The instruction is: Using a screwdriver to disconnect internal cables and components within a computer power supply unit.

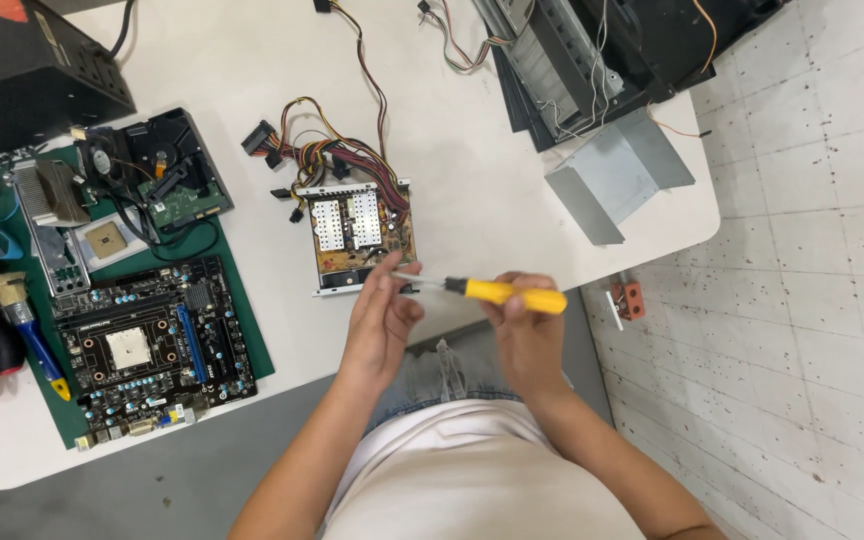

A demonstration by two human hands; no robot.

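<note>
the screwdriver's [482, 289] tip is hidden behind the fingers of the left hand [380, 315], so what it bears on cannot be made out. the black box [27, 70] at the upper left and the open computer case [592, 50] at the top are cut off by the frame edge, and the small parts on the green mat [252, 330] are too fine to tell apart. the left hand is loosely curled, fingertips pinched together on the metal shaft near its tip. the right hand [527, 325] is closed firmly around the yellow handle, holding the tool level over the table's [472, 200] near edge, just in front of the opened power supply [360, 235] with its bundle of coloured wires [322, 150]. a motherboard [147, 345] lies on the mat well to the left, with brushes [2, 300] beside it.
</note>
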